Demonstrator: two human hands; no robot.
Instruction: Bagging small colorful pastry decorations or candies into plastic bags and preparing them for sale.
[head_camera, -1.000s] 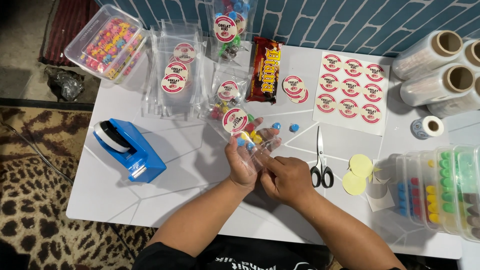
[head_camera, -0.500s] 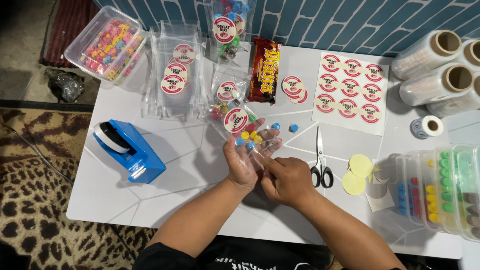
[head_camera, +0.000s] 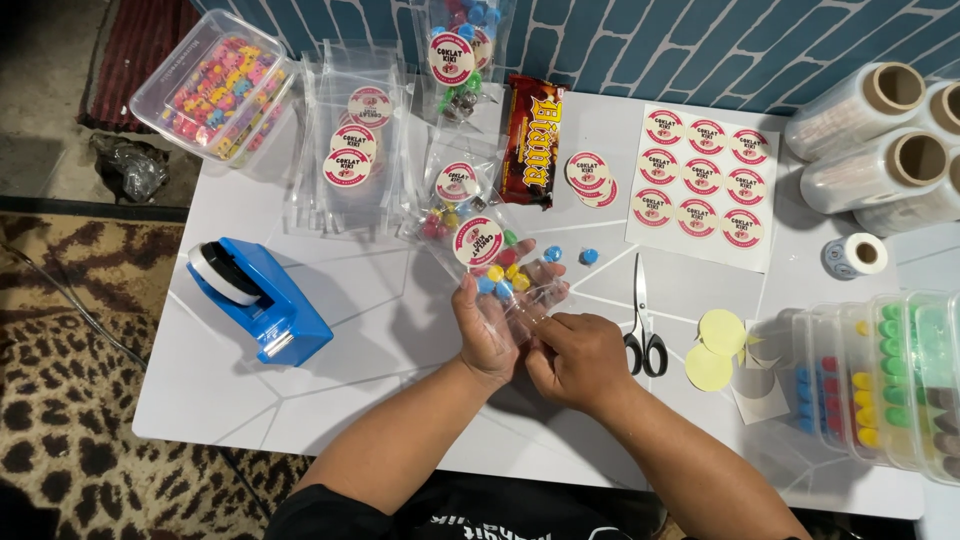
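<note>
A small clear bag with a round red-and-white sticker on its face and a handful of coloured candies inside was held just above the white table, near its middle. The left hand cupped the bag from below and the left, fingers curled closed around its lower part, while the right hand pinched the bag's near end, thumb and fingers closed on the plastic at its lower right corner; the candies sat just beyond the fingertips of both hands, towards the far end of the bag. Judging by how things lay, the work seemed partly done: this bag was already labelled and filled, and its end was apparently being folded or sealed, though the fingers hid whether it was closed. One filled, stickered bag lay behind it and another stood at the back, while a stack of labelled empty bags waited beside them. Two blue candies lay loose just beyond the bag. A blue tape dispenser stood to the left, scissors to the right, and a sticker sheet beyond those.
</note>
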